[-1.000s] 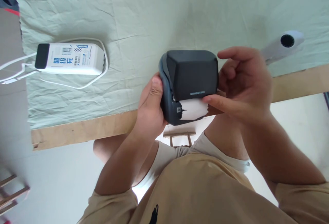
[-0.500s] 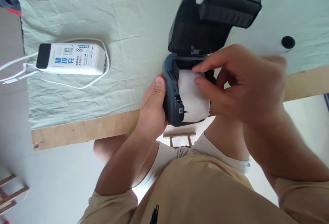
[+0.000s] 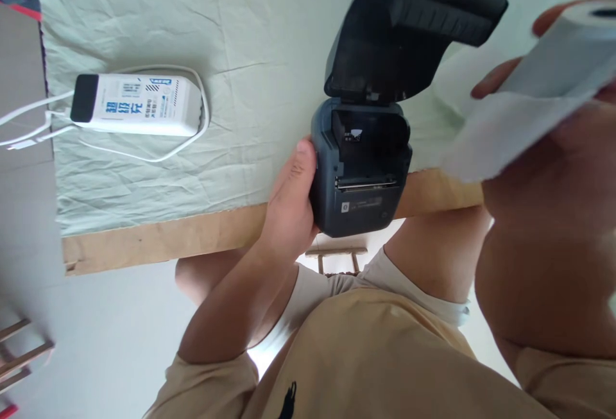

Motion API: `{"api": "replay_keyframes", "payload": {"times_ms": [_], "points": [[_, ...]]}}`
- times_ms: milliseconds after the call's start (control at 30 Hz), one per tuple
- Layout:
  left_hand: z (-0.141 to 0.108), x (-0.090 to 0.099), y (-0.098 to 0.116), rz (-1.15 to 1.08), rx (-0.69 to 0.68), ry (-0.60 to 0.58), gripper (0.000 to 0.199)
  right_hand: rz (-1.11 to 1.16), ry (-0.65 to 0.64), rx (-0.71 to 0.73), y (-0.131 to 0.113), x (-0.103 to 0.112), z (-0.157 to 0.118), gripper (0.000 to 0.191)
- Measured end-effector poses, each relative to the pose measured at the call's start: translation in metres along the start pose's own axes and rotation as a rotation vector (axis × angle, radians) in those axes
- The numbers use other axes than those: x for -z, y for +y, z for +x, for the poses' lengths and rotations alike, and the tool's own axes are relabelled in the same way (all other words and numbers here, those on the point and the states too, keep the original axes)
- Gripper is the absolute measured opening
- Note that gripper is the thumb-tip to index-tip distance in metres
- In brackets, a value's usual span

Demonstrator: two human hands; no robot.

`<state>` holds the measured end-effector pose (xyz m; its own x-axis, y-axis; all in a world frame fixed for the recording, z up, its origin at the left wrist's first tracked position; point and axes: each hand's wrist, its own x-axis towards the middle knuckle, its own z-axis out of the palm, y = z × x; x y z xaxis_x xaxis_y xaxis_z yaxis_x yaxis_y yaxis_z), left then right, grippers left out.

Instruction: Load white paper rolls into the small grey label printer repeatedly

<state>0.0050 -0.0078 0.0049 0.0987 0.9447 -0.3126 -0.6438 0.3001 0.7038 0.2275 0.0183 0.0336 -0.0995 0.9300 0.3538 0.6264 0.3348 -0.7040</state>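
My left hand grips the left side of a dark grey portable label printer at the table's front edge. The printer's black lid is swung up and back, with a roller and a white gear on it. Its paper bay is bare, apart from a small white scrap or sticker inside. Off to the right, my right hand is closed around a white paper roll, whose loose end hangs down to the left. Motion blurs the roll and hand, and the right frame edge cuts them off.
A white power bank with a black end and white cable lies at the left on the pale green cloth. The table's wooden edge runs along the front. A wooden stool stands below, between the knees.
My right hand has lifted the paper roll out of the printer's bay and carried it to the right. My left hand still holds the printer, which sits slightly farther right in view.
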Motion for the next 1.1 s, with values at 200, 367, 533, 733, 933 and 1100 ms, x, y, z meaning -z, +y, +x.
{"api": "replay_keyframes", "payload": {"times_ms": [200, 367, 533, 733, 933, 1100], "points": [[0.0, 0.003, -0.001, 0.013, -0.012, 0.013, 0.04, 0.103, 0.198, -0.008, 0.032, -0.021, -0.017, 0.037], [0.0, 0.003, -0.001, 0.033, -0.018, 0.008, 0.04, -0.252, 0.067, 0.128, 0.032, -0.016, -0.014, 0.034], [0.0, 0.003, 0.0, 0.056, 0.001, 0.013, 0.035, -0.346, 0.071, 0.09, 0.029, -0.021, -0.017, 0.043], [0.0, -0.001, 0.0, 0.08, -0.031, 0.002, 0.046, -0.342, 0.421, 0.309, 0.085, 0.018, -0.018, 0.055], [0.0, -0.004, -0.001, 0.045, -0.031, 0.056, 0.043, -0.419, 0.424, -0.027, 0.148, 0.034, -0.004, 0.068], [-0.001, -0.004, 0.0, 0.085, -0.023, 0.067, 0.04, -0.244, 0.378, -0.145, 0.136, 0.023, -0.004, 0.067]]}}
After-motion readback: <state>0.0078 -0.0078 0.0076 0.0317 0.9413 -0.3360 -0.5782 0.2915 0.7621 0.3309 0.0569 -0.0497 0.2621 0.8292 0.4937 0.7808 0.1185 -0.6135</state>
